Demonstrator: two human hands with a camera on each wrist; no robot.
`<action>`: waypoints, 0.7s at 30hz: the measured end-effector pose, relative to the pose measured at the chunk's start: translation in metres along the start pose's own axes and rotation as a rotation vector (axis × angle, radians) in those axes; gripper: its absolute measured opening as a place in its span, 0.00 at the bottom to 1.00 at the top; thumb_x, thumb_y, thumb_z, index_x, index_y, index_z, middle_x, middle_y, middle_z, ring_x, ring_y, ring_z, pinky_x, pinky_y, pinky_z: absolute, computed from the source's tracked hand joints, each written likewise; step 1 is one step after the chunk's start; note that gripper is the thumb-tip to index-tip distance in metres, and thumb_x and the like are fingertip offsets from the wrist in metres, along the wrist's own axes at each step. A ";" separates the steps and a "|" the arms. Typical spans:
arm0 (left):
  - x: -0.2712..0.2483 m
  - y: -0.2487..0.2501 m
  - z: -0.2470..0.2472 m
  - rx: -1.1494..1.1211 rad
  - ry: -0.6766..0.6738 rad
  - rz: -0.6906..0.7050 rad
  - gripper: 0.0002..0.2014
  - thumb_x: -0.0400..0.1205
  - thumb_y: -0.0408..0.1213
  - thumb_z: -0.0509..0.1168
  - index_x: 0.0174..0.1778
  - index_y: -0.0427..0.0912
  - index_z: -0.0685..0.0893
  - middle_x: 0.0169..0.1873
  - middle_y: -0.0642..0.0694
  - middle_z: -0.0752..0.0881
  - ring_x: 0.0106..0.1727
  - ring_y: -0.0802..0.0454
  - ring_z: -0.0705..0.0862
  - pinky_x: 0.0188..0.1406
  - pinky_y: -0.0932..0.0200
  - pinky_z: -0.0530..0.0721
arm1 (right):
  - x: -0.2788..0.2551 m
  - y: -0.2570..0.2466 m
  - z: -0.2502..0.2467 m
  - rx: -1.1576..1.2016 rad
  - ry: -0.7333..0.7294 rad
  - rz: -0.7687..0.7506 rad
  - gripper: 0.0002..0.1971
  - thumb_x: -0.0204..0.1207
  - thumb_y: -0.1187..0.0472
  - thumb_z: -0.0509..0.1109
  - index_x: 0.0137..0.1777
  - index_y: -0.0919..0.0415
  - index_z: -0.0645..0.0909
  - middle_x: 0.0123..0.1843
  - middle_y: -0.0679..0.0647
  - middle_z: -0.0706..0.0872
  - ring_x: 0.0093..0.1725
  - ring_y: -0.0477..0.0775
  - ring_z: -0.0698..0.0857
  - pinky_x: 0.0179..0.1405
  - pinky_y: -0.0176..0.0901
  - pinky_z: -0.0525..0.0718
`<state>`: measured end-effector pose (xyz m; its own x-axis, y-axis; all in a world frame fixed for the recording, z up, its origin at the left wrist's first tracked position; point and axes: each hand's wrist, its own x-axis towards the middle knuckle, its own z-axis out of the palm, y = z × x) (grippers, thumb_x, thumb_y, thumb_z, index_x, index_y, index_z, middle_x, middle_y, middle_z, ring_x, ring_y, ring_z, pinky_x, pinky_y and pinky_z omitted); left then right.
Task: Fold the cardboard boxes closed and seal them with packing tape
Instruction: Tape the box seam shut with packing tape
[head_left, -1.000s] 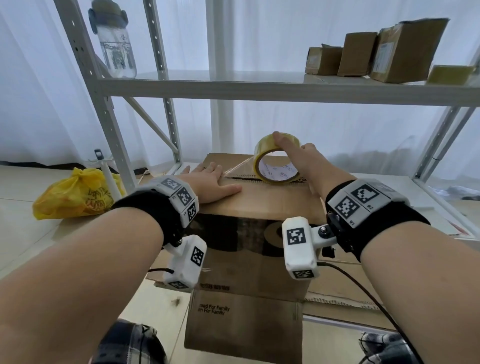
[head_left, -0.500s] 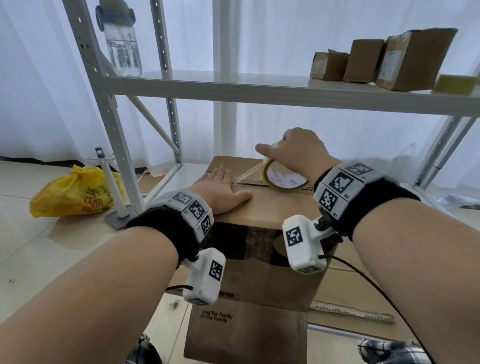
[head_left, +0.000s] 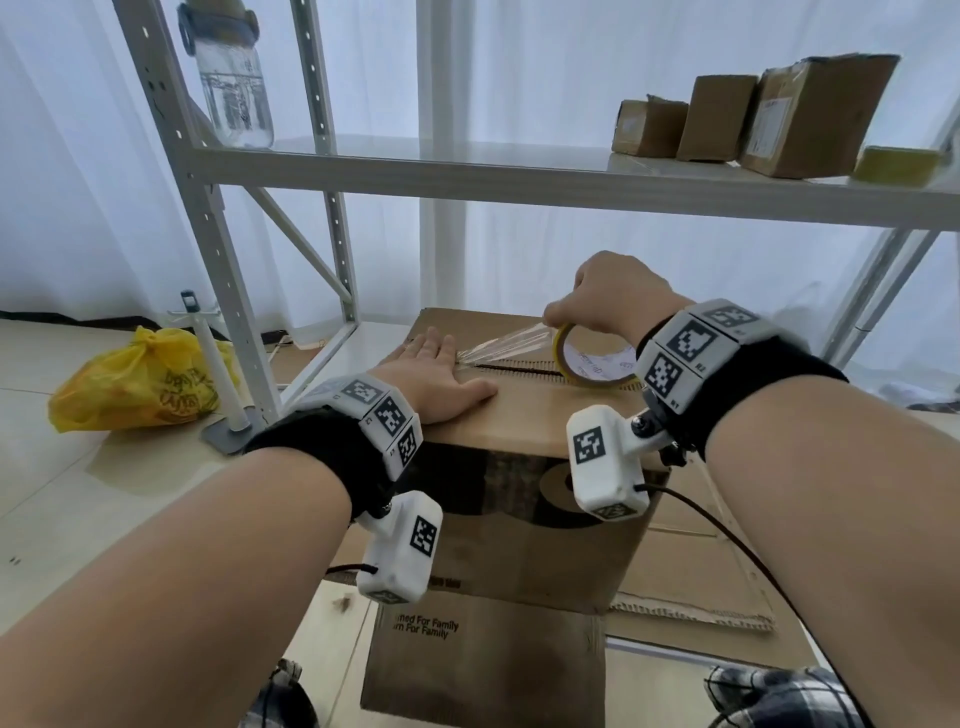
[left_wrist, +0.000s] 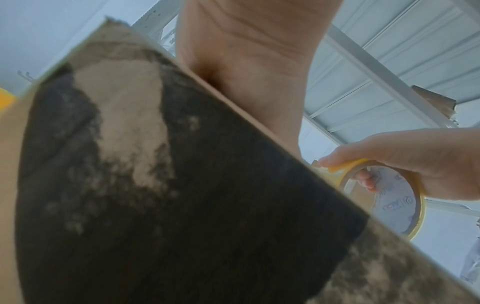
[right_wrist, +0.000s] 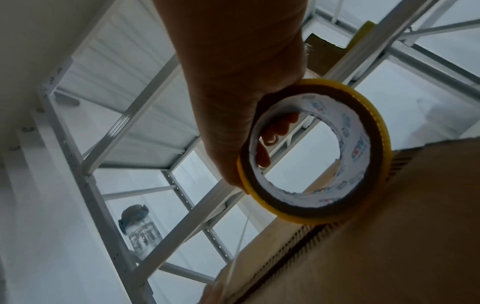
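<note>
While the left hand (head_left: 434, 374) is lying flat with straight fingers on the near-left part of the top of the brown cardboard box (head_left: 524, 540), pinning the start of the tape, the right hand (head_left: 608, 293) is grasping the yellow-edged roll of clear packing tape (head_left: 592, 358), thumb on the outer rim and fingers curled through the core. A stretched strip of clear tape (head_left: 498, 345) is running from beside the left fingertips to the roll, above the dark centre seam (head_left: 519, 370) between the two closed flaps.

Progress, as judged: the flaps are folded shut; taping is only beginning. The strip is anchored at the left end and is not yet pressed along the seam, which is showing open corrugated edges toward the right. Laying, smoothing and cutting the tape are left.

The box is standing on flattened brown cardboard sheets (head_left: 483, 654) on the floor, beneath a white metal shelf (head_left: 519, 182). Three smaller brown boxes (head_left: 727, 124) are sitting on the far right of that shelf; whether they are sealed cannot be told.

Writing: the flattened sheet is reading in part "For Family". Blue and red print inside the roll's white core is too blurred to read.
</note>
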<state>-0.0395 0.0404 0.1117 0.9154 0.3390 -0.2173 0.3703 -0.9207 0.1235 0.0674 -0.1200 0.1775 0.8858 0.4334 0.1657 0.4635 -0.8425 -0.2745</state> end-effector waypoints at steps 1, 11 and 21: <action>0.000 0.002 -0.001 0.008 -0.017 -0.012 0.46 0.78 0.71 0.44 0.84 0.46 0.38 0.83 0.46 0.37 0.84 0.50 0.39 0.80 0.52 0.39 | 0.001 0.002 0.000 0.030 0.004 0.000 0.16 0.68 0.46 0.73 0.42 0.59 0.80 0.39 0.52 0.84 0.43 0.55 0.83 0.47 0.50 0.81; 0.007 0.018 -0.005 0.134 -0.094 -0.106 0.56 0.70 0.80 0.40 0.83 0.41 0.35 0.83 0.42 0.35 0.84 0.47 0.37 0.81 0.46 0.40 | 0.000 0.030 0.001 0.309 0.008 -0.100 0.22 0.69 0.38 0.74 0.38 0.60 0.81 0.36 0.49 0.81 0.40 0.48 0.79 0.38 0.41 0.73; -0.010 0.003 -0.004 0.109 -0.070 0.151 0.43 0.81 0.67 0.42 0.83 0.44 0.36 0.83 0.47 0.35 0.83 0.55 0.36 0.80 0.53 0.35 | -0.010 0.030 0.012 0.361 0.117 -0.120 0.23 0.70 0.38 0.72 0.32 0.57 0.73 0.31 0.49 0.75 0.34 0.48 0.75 0.33 0.41 0.71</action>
<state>-0.0467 0.0348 0.1178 0.9445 0.1849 -0.2715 0.2071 -0.9768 0.0553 0.0728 -0.1453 0.1563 0.8265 0.4646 0.3179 0.5592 -0.6123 -0.5589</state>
